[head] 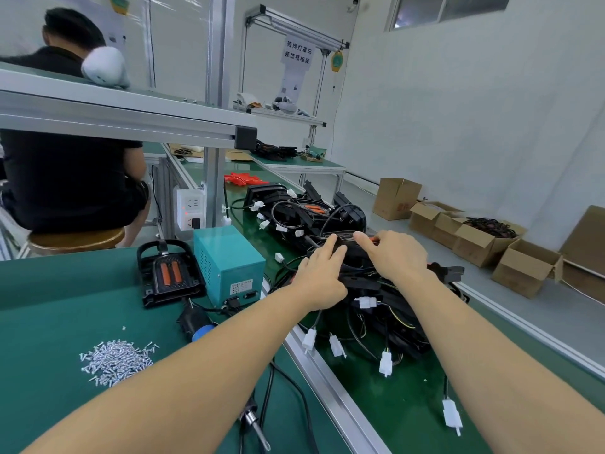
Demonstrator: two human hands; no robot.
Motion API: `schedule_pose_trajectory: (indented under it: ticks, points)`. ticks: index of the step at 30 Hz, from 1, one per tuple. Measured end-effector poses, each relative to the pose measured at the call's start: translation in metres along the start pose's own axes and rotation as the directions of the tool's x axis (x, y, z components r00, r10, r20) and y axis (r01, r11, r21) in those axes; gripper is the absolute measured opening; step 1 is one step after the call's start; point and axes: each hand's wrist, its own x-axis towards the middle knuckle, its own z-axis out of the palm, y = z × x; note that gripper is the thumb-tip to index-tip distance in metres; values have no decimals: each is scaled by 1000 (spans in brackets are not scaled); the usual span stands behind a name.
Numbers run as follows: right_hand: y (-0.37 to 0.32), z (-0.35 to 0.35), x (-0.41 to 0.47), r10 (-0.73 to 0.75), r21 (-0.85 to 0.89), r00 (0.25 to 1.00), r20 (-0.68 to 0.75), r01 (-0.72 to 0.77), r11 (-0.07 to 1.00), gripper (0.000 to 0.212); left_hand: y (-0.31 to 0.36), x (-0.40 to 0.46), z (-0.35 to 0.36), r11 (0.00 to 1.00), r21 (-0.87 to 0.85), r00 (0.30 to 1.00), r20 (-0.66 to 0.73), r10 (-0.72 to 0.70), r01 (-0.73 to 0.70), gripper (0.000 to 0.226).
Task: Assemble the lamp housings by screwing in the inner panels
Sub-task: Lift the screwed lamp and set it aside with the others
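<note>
Two hands at work on far-right pile of lamp housings [343,257]: left hand [322,273] and right hand [396,257] close together, fingers laid over one black housing atop the tangle; firm grip or mere touch not discernible. One finished-looking housing [168,275] near left, beside teal power unit [229,260]. Screws [116,358] heaped near left. Snag risk: trailing wires and white connectors [384,362] interlocked; lifting could drag neighbouring housings off bench edge.
</note>
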Motion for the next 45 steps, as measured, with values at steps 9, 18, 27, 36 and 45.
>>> schedule_pose_trajectory:
  ticks: [9,18,27,36,45]
  points:
    - [-1,-9,3,28,-103,995,93,-19,995,70,-11,-21,-2,1000,19,997,76,3,-4,76]
    - [-12,-23,-6,17,-109,994,109,-5,994,55,-45,-58,-13,995,54,992,83,-94,89,62]
    - [-98,-18,-46,-283,28,955,90,281,959,55,-97,-125,-33,965,53,966,34,-258,256,59]
    - [-236,6,-118,-581,209,800,150,548,810,60,-166,-207,-63,889,53,887,-123,-446,455,61]
    - [-351,29,-187,-755,323,619,216,685,653,63,-234,-312,-87,754,-20,730,-232,-643,657,60]
